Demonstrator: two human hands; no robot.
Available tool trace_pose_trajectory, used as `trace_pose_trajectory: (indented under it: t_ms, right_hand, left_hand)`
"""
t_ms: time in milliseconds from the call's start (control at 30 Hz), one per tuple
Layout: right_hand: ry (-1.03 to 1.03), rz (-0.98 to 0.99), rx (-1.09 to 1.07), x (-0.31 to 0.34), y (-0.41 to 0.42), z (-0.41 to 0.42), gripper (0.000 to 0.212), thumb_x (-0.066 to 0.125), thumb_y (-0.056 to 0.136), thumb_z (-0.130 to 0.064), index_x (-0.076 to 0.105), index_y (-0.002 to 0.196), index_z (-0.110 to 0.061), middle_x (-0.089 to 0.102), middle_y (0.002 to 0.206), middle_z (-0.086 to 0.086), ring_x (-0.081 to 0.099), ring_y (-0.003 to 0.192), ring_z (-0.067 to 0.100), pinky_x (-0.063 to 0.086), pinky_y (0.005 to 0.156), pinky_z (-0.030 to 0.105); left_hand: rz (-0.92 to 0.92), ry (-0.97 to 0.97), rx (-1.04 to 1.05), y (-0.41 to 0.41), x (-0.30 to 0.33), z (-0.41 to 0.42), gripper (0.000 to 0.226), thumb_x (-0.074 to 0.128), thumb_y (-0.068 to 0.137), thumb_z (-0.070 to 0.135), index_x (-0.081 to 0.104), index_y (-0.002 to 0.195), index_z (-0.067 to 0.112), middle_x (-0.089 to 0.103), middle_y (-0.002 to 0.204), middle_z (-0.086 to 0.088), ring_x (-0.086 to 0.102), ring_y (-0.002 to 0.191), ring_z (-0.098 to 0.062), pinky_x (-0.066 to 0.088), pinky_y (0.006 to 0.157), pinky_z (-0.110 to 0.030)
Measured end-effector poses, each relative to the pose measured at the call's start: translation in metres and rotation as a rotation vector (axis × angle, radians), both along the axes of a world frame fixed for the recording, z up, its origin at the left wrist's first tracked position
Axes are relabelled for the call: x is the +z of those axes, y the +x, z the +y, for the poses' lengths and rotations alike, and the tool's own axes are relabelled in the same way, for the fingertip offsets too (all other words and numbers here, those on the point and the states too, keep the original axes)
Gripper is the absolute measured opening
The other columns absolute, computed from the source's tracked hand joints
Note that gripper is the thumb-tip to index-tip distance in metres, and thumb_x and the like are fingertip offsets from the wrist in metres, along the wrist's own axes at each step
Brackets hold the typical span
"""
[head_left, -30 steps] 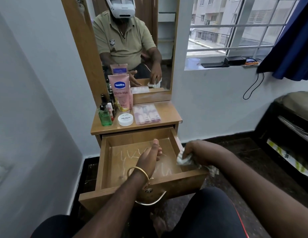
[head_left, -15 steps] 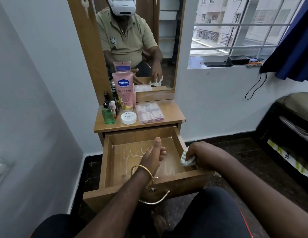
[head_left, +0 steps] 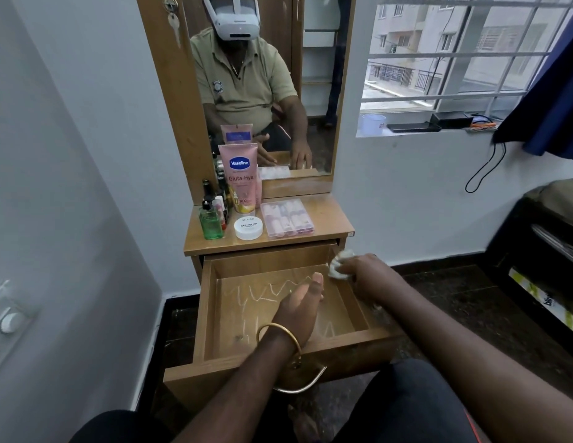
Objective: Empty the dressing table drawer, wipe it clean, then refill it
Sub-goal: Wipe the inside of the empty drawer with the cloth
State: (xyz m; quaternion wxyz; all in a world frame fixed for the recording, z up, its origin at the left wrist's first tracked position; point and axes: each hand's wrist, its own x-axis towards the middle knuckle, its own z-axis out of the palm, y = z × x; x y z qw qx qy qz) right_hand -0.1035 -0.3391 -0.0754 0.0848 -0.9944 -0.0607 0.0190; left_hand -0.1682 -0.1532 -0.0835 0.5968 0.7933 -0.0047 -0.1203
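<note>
Drawer (head_left: 211, 318) pulled fully out, sitting low in the centre of the frame, holding nothing but pale chalky streaks across its wooden floor. Left hand (head_left: 299, 310) hovering over the middle of that floor, fingers loosely curled with thumb up, gripping nothing, a gold bangle (head_left: 278, 337) circling the wrist. Right hand (head_left: 358, 271) reaching over the drawer's far right corner, clutching a crumpled white cloth (head_left: 338, 265) just above the right wall. Up above on the dressing table top (head_left: 330, 219): tall pink Vaseline tube (head_left: 238, 177) standing at the back, green bottle (head_left: 211, 222) at the left beside some small dark bottles, round white jar (head_left: 248, 227) in front, clear plastic case (head_left: 287, 218) lying flat at the right, with small pale items inside it.
</note>
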Motion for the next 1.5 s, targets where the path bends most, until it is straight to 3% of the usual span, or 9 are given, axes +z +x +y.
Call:
trace_pose_trajectory:
  t_ms: [167, 400, 633, 833, 967, 1133, 1233, 1367, 1500]
  right_hand:
    - [-0.007, 0.082, 0.09, 0.004, -0.035, -0.02, 0.057, 0.062, 0.087, -0.002, 0.059, 0.135, -0.033, 0.06, 0.136, -0.004, 0.056, 0.122, 0.016, 0.045, 0.104, 0.032]
    - [0.071, -0.061, 0.022, -0.002, 0.018, -0.001, 0.053, 0.062, 0.089, -0.007, 0.06, 0.13, -0.04, 0.063, 0.134, -0.005, 0.06, 0.116, 0.018, 0.053, 0.094, 0.037]
    - [0.082, -0.09, -0.07, -0.008, 0.035, 0.014, 0.057, 0.055, 0.092, -0.001, 0.055, 0.138, -0.035, 0.055, 0.142, -0.003, 0.054, 0.123, 0.021, 0.05, 0.098, 0.036]
    - [0.013, 0.141, 0.011, 0.006, -0.013, -0.009, 0.059, 0.06, 0.089, -0.001, 0.056, 0.136, -0.037, 0.057, 0.139, -0.003, 0.058, 0.117, 0.016, 0.045, 0.095, 0.025]
    - [-0.05, 0.308, 0.056, 0.001, -0.039, -0.028, 0.068, 0.061, 0.087, -0.004, 0.048, 0.138, -0.048, 0.052, 0.145, -0.006, 0.059, 0.116, 0.014, 0.049, 0.099, 0.032]
    - [-0.042, 0.203, 0.058, 0.013, -0.021, -0.009, 0.048, 0.056, 0.093, -0.01, 0.056, 0.137, -0.029, 0.06, 0.133, 0.001, 0.059, 0.116, 0.02, 0.047, 0.097, 0.03]
    - [0.052, 0.154, -0.091, 0.019, 0.018, 0.01, 0.048, 0.063, 0.092, -0.014, 0.056, 0.136, -0.032, 0.06, 0.133, 0.0, 0.06, 0.113, 0.019, 0.049, 0.087, 0.028]
    - [0.112, 0.109, -0.183, 0.011, 0.051, 0.021, 0.038, 0.056, 0.094, -0.036, 0.061, 0.132, -0.03, 0.062, 0.131, 0.005, 0.06, 0.113, 0.027, 0.052, 0.089, 0.039]
    - [0.037, 0.111, -0.173, 0.014, 0.042, 0.024, 0.041, 0.053, 0.099, -0.028, 0.053, 0.14, -0.027, 0.056, 0.14, 0.005, 0.055, 0.125, 0.026, 0.051, 0.096, 0.04]
  left_hand:
    - [0.012, -0.046, -0.005, 0.0, 0.0, 0.002, 0.093, 0.019, 0.062, 0.092, 0.066, 0.11, 0.027, 0.068, 0.109, 0.007, 0.06, 0.108, -0.013, 0.043, 0.103, -0.042]
    - [0.044, -0.067, -0.004, 0.0, 0.002, 0.003, 0.076, 0.021, 0.076, 0.082, 0.065, 0.111, 0.03, 0.067, 0.11, 0.01, 0.059, 0.11, -0.011, 0.041, 0.098, -0.037]
    - [0.073, -0.102, 0.026, 0.004, 0.002, 0.004, 0.076, 0.021, 0.079, 0.08, 0.066, 0.109, 0.027, 0.07, 0.107, 0.007, 0.06, 0.107, -0.01, 0.044, 0.097, -0.036]
    - [0.161, -0.186, 0.09, 0.013, -0.004, 0.005, 0.08, 0.022, 0.083, 0.082, 0.07, 0.103, 0.021, 0.074, 0.1, 0.002, 0.065, 0.099, -0.017, 0.046, 0.084, -0.034]
    - [0.188, -0.226, 0.124, 0.017, -0.005, 0.006, 0.079, 0.02, 0.089, 0.076, 0.07, 0.103, 0.017, 0.074, 0.1, -0.002, 0.065, 0.098, -0.02, 0.047, 0.085, -0.036]
    - [0.171, -0.216, 0.129, 0.013, -0.003, 0.006, 0.076, 0.024, 0.09, 0.076, 0.069, 0.104, 0.016, 0.074, 0.101, -0.005, 0.066, 0.099, -0.021, 0.049, 0.089, -0.039]
    - [0.149, -0.196, 0.104, 0.009, 0.002, 0.005, 0.081, 0.028, 0.076, 0.083, 0.07, 0.101, 0.018, 0.074, 0.101, -0.004, 0.065, 0.093, -0.016, 0.048, 0.084, -0.034]
    - [0.117, -0.131, 0.057, 0.006, 0.006, 0.005, 0.08, 0.026, 0.072, 0.081, 0.068, 0.101, 0.02, 0.073, 0.102, -0.001, 0.064, 0.095, -0.013, 0.045, 0.084, -0.032]
    - [0.092, -0.09, 0.02, 0.003, 0.007, 0.004, 0.079, 0.025, 0.074, 0.081, 0.068, 0.102, 0.021, 0.072, 0.103, 0.0, 0.063, 0.092, -0.011, 0.045, 0.084, -0.033]
